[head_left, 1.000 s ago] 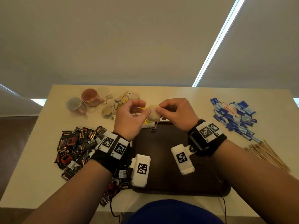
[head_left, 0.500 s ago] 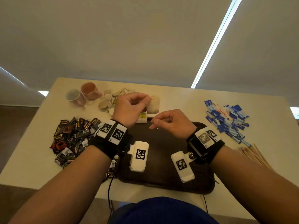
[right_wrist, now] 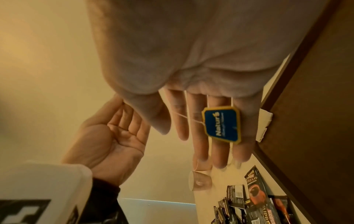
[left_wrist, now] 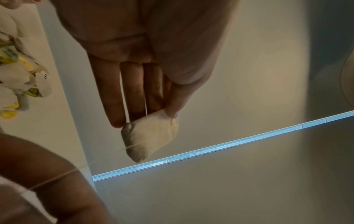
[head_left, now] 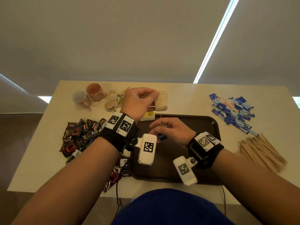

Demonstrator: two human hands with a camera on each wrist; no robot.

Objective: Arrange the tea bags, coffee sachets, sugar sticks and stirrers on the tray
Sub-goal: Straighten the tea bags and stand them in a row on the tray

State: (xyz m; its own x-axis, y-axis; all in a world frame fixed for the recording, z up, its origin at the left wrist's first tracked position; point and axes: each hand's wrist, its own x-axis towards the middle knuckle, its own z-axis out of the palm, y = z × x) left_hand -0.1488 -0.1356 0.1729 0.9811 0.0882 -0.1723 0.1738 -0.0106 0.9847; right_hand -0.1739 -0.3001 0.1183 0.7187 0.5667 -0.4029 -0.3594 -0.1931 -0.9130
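My left hand [head_left: 152, 99] pinches a bare beige tea bag [head_left: 161, 101] above the table, just beyond the far edge of the brown tray [head_left: 204, 127]. The left wrist view shows thumb and fingers gripping the tea bag [left_wrist: 151, 134] at its top. Its thin string runs down to my right hand [head_left: 159, 128], which pinches the string over the tray. The blue tag [head_left: 162, 137] dangles below that hand. In the right wrist view the tag [right_wrist: 222, 125] hangs in front of the fingers [right_wrist: 201, 136].
Coffee sachets [head_left: 81, 133] are heaped left of the tray, with loose tea bags [head_left: 114, 102] and two mugs [head_left: 81, 98] behind them. Blue sugar sticks [head_left: 233, 111] and wooden stirrers [head_left: 261, 150] lie to the right. White-yellow packets [head_left: 148, 116] sit at the tray's far left corner.
The hands, together on the tea bag a second ago, have parted. The left carried the bag away from me; the right drew the string toward me, and the tag now dangles.
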